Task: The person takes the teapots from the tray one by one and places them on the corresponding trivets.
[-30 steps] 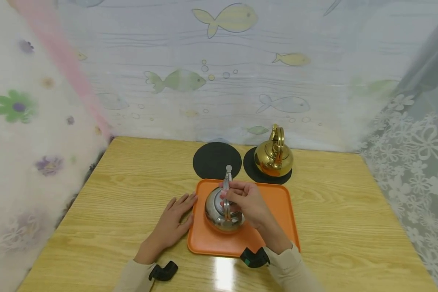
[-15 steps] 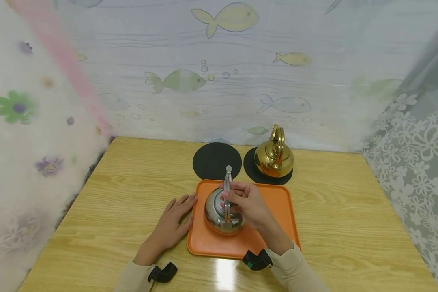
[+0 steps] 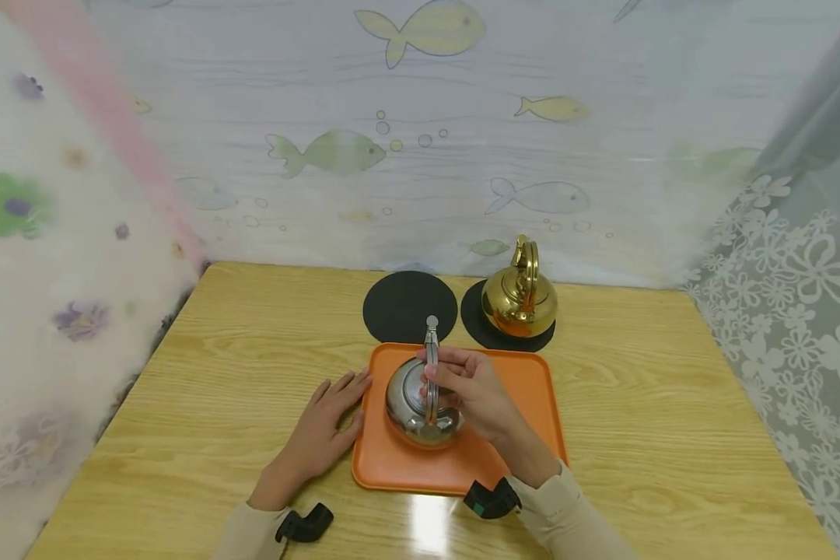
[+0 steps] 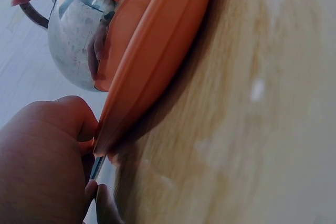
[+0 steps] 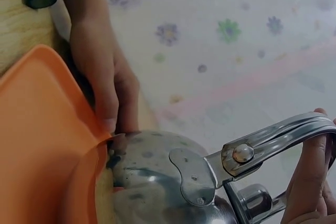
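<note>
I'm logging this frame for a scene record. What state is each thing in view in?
Silver steel kettle: upright on the tray, handle raised.
Right hand: grips the kettle's handle.
Left hand: flat on the table, touching the tray's edge.
Orange plastic tray: flat on the table.
Gold kettle: upright on a black round mat.
Other black round mat: bare.
Wooden table: bears all of these.

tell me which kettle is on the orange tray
The silver kettle, gripped at its handle by the right hand. The gold kettle stands off the tray, on a black mat.
</note>
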Motion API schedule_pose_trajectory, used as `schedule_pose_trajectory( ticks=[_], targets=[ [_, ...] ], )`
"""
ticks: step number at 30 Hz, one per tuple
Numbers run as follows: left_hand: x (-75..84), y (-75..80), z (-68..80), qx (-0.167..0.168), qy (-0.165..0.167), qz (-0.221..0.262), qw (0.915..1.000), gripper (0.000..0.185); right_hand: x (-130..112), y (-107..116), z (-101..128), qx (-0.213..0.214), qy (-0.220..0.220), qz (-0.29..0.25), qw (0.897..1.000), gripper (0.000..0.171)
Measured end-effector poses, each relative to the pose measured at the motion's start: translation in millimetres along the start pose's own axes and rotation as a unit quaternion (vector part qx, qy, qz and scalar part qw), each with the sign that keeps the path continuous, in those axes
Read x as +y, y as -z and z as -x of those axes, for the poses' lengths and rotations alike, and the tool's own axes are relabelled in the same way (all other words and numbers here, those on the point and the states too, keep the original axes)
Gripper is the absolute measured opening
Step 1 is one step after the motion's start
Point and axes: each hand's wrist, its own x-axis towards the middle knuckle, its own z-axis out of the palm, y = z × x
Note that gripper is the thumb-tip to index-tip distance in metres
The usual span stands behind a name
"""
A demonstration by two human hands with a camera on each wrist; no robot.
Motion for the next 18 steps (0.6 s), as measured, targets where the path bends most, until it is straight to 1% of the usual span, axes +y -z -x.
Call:
schedule_pose_trajectory(
  ticks=[6,9,18],
  targets=[
    [-0.7,1.5,-0.7,-0.001,-0.001,0.003,1.0,0.054,-0.5,-2.7,-3.4,0.005,-0.001,0.004,1.0,0.034],
    [-0.5,2.2,-0.9,0.003,0.0,0.001,1.0,0.053,-1.1,-4.8,-6.7,0.011,-0.003,0.014,1.0,0.038],
    [1.5,1.5,-2.4,0.0,0.0,0.003,1.0,0.054,-3.6,-6.6,-14.0,0.035,0.001,0.039,0.999,0.038]
  ],
)
